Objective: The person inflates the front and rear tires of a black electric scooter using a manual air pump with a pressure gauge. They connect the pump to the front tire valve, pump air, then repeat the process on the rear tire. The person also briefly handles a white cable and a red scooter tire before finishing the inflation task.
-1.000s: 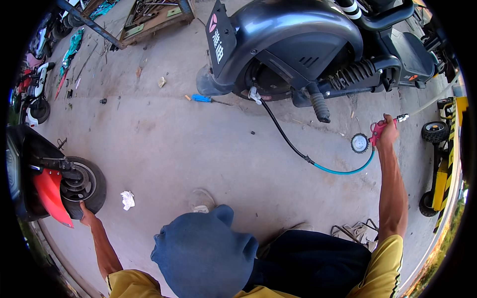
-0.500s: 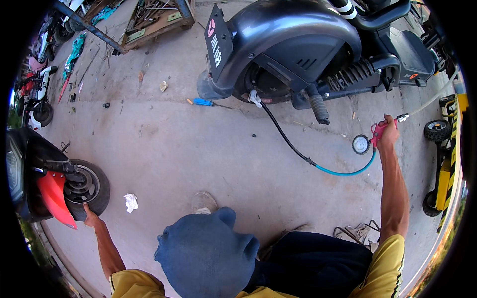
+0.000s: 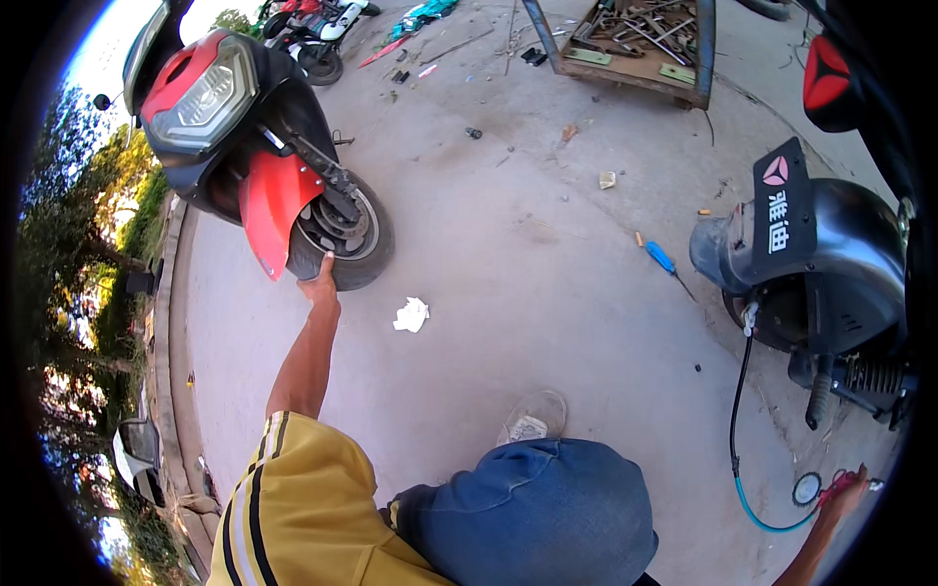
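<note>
At the far left stands one red-and-black scooter with a clear headlamp (image 3: 210, 103), its single visible wheel wearing a black rubber tyre (image 3: 373, 256). The person's left hand (image 3: 319, 280) holds that tyre's lower edge, thumb on the sidewall; the other fingers are mostly hidden. Just beside lies one crumpled white tissue (image 3: 412, 314). Farther right, a shallow wooden tray in a metal frame (image 3: 635, 75) contains many overlapping metal tools, too jumbled to count; two pale-green plates sit along its near edge. One blue-handled screwdriver (image 3: 660, 258) lies on the ground. One black-and-teal hose (image 3: 736, 420) runs from the dark grey scooter's rear wheel to a pink-red inflator (image 3: 837, 481) with one round gauge (image 3: 807, 488). The right hand (image 3: 842, 500) is wrapped around the inflator, which lies within its fingers.
</note>
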A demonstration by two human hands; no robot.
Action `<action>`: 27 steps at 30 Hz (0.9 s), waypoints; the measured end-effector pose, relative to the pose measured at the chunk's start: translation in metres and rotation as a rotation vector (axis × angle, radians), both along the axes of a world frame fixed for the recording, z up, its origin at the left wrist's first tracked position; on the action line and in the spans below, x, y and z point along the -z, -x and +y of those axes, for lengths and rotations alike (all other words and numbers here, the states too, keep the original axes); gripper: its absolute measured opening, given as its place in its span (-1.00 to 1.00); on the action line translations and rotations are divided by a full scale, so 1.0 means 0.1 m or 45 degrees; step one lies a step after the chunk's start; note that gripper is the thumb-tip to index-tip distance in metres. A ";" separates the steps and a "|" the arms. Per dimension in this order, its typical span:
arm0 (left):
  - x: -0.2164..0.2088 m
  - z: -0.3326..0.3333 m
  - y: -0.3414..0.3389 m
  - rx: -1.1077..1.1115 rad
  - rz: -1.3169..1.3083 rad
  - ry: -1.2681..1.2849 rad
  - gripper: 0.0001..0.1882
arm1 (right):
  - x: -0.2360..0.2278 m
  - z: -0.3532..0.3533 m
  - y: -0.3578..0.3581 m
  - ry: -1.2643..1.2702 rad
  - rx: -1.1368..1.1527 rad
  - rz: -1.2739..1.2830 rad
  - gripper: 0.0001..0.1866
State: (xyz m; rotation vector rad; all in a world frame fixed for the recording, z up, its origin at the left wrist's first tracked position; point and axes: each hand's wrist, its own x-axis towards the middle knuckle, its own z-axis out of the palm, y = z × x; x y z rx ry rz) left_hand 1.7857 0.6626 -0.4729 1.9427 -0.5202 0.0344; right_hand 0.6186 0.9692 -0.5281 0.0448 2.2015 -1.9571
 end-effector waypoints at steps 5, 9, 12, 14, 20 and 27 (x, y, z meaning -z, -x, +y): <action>-0.04 0.16 0.13 -0.118 -0.021 0.021 0.12 | -0.06 -0.14 0.00 -0.132 -0.014 -0.053 -0.77; -0.17 0.08 0.40 -0.115 0.002 -0.012 0.10 | -0.10 -0.17 0.02 -0.142 0.026 -0.062 -0.76; -0.13 0.05 0.41 -0.079 0.022 0.026 0.08 | 0.17 0.05 0.48 -0.092 0.072 -0.063 -0.76; -0.12 0.07 0.36 -0.132 -0.017 -0.024 0.07 | 0.00 -0.07 0.19 -0.162 0.116 -0.049 -0.75; 0.00 0.06 0.18 -0.030 -0.020 0.061 0.05 | -0.41 -0.13 -0.24 -0.317 0.049 -0.070 -0.71; -0.01 0.08 0.16 -0.043 -0.039 0.110 0.03 | -0.31 -0.07 -0.18 -0.264 -0.010 -0.113 -0.73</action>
